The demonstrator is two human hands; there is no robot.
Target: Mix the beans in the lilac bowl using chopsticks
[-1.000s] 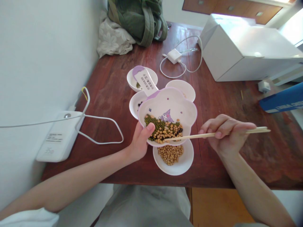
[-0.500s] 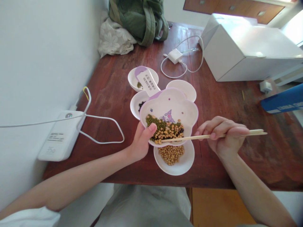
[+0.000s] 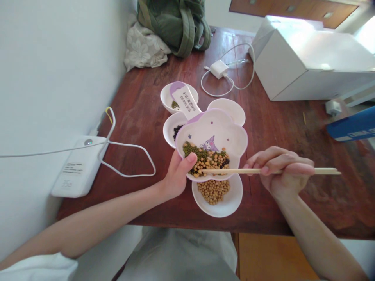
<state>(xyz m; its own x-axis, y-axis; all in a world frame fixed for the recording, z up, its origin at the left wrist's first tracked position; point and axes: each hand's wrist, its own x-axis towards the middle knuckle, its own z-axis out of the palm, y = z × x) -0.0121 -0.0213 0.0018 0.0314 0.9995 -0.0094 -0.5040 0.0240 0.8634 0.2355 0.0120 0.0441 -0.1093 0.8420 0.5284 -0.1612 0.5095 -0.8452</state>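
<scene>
My left hand (image 3: 179,173) grips the lower left rim of a white and purple flower-shaped bowl (image 3: 218,125), thumb over the edge. Mixed green, tan and dark beans (image 3: 209,158) lie along the bowl's near side, and a paper label (image 3: 186,102) sits on its handle. In my right hand (image 3: 281,169) is a pair of wooden chopsticks (image 3: 234,171), held nearly level, their tips at the beans. Below the bowl and partly covered by it stands a white dish (image 3: 236,201) of tan soybeans (image 3: 213,192).
Behind the bowl stand white dishes with a few green beans (image 3: 175,105) and black beans (image 3: 177,132), plus another white dish (image 3: 231,109). A power bank (image 3: 77,168) with a cable lies left. Farther back are a charger (image 3: 219,69), green backpack (image 3: 175,27) and white box (image 3: 304,58).
The chopsticks have turned from a slight slant to nearly level, and my right hand has moved a little right. My left hand keeps its hold on the bowl.
</scene>
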